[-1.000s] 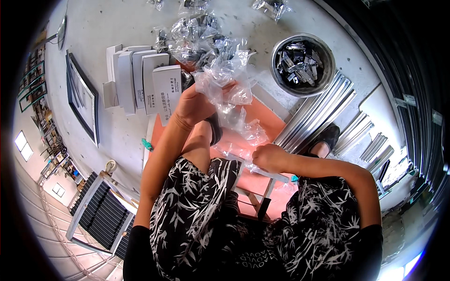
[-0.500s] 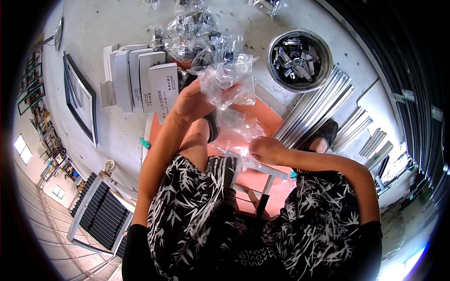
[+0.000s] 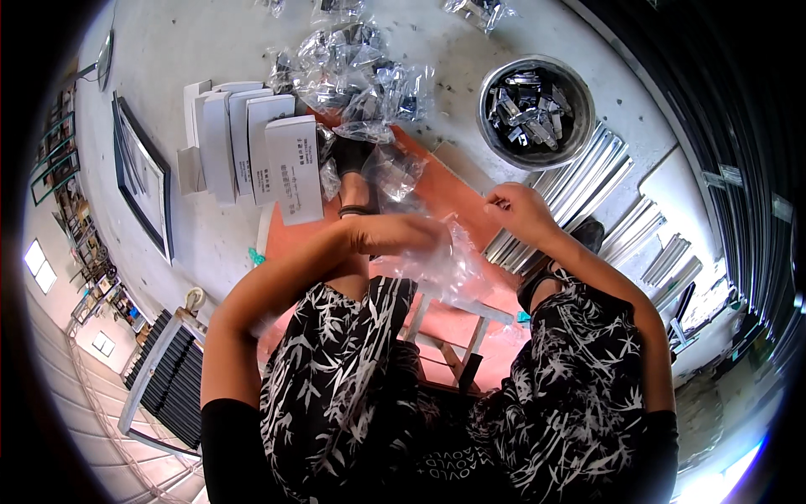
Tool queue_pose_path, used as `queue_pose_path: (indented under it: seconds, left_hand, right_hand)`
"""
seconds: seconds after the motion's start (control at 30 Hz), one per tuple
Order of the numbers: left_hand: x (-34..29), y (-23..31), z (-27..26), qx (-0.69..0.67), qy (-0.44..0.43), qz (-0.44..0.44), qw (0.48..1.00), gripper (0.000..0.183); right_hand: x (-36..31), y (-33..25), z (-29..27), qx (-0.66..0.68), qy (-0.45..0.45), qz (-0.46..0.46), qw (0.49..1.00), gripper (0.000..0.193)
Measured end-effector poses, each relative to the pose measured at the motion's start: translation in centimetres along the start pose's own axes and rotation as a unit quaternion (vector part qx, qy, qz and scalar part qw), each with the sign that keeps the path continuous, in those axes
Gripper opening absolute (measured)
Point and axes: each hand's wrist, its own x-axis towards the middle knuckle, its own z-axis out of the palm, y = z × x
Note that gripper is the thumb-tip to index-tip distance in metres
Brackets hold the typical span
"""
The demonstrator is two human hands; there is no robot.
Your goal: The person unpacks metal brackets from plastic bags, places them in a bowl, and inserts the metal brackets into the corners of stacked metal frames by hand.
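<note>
My left hand (image 3: 407,233) is over several clear plastic bags (image 3: 462,269) between my knees. Motion smears its fingers, so I cannot tell whether they grip the film. To the right, my right hand (image 3: 522,214) is raised with its fingers curled closed; whatever may be inside them is hidden. Beyond it stands a round metal basin (image 3: 485,126) of small dark and shiny metal pieces (image 3: 531,109). A filled clear bag (image 3: 395,172) lies by my left foot on the orange-red mat (image 3: 445,185).
White boxes (image 3: 294,168) stand in a row at left. Behind them are several bags of dark parts (image 3: 353,71). Silvery metal strips (image 3: 579,176) lie at right. A small stool frame (image 3: 453,336) sits between my legs, with a dark-framed panel (image 3: 143,176) farther left.
My left hand has come down from the raised clear bag to the loose bags nearer me. My right hand has moved forward and right, away from the plastic film.
</note>
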Motion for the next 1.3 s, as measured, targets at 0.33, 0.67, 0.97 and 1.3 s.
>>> queue_pose_path:
  seconds: [0.33, 0.67, 0.97, 1.3]
  left_hand:
    - [1.4, 1.4, 0.0, 0.625, 0.406, 0.073, 0.663, 0.019]
    - [-1.6, 2.7, -4.1, 0.731, 0.424, 0.096, 0.526, 0.055]
    - [-1.7, 10.1, 1.9, 0.393, 0.257, 0.181, 0.864, 0.048]
    - [0.6, 11.2, 3.2, 0.469, 0.223, 0.27, 0.811, 0.02]
  right_hand:
    - [0.3, -2.3, 1.9, -0.016, -0.024, -0.045, 0.999, 0.018]
    - [0.2, -3.0, 1.0, 0.014, -0.009, -0.004, 1.0, 0.016]
    - [0.8, -10.7, -2.9, 0.004, 0.212, -0.17, 0.962, 0.028]
    - [-0.7, -9.0, -6.2, 0.208, 0.015, -0.007, 0.978, 0.017]
